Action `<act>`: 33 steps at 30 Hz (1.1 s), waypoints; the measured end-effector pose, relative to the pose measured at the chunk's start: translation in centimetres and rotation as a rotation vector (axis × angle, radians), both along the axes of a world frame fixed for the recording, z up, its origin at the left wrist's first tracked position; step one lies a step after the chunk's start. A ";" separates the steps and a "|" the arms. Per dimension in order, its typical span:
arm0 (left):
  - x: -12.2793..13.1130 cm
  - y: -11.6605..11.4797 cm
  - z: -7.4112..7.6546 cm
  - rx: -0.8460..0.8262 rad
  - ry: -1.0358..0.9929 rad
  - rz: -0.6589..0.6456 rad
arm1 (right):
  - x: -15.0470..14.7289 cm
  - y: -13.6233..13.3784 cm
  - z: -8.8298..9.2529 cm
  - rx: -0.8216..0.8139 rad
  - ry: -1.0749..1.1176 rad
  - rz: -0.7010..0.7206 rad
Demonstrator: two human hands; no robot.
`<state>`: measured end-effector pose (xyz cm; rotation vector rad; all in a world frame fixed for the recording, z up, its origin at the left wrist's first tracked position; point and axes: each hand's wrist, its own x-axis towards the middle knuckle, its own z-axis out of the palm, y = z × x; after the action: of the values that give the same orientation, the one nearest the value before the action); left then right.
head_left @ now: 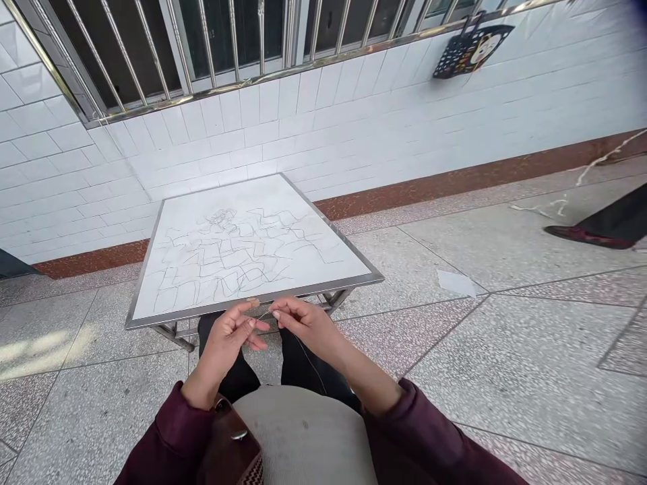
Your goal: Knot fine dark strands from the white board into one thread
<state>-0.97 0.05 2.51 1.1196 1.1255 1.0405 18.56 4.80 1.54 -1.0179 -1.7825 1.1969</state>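
Note:
Both hands are close together over the lap, just in front of the near edge of a low white-topped table (176, 296) with a metal rim. A thin wire or thread (311, 360) runs between them and trails down over the dark trousers. My left hand (232, 337) pinches it between thumb and index finger, the other fingers spread. My right hand (303, 323) grips it between thumb and fingertips. Many thin, bent strands (232, 252) lie spread over the tabletop, with a tangled bunch (220, 219) toward the back.
A tiled wall (227, 151) with barred windows stands behind the table. A patterned bag (472, 50) hangs from the bars. On the floor at right lie a paper piece (456, 283) and a pale cord (543, 207), near a person's shoe (586, 237).

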 end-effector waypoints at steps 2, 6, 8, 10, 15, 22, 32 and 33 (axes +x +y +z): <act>-0.1 0.0 0.0 -0.027 -0.004 -0.031 | 0.0 0.0 -0.1 0.024 -0.020 -0.057; -0.3 0.1 -0.3 -0.072 -0.013 -0.058 | 0.2 0.0 -0.3 0.107 -0.058 -0.139; -0.3 0.2 -0.3 -0.076 0.007 -0.061 | 0.4 0.1 -0.6 0.170 -0.103 -0.158; -0.5 0.2 -0.5 -0.074 0.035 -0.063 | 0.9 0.6 -0.8 0.232 -0.146 -0.212; -2.5 0.6 -1.2 -0.048 0.078 0.090 | 2.8 2.0 -0.6 0.252 -0.097 -0.447; -1.8 1.6 0.2 0.039 0.080 0.150 | 1.4 1.1 0.0 0.298 -0.095 -0.351; 0.6 2.1 1.2 -0.008 -0.042 -0.048 | 0.4 0.6 -0.3 0.537 -0.274 -0.244; 0.5 2.1 1.1 -0.009 -0.043 -0.064 | 0.4 0.7 -0.3 0.542 -0.275 -0.223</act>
<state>-0.50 2.13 3.59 1.1140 1.0529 1.0045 18.99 5.49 1.20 -1.0459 -1.9856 0.4099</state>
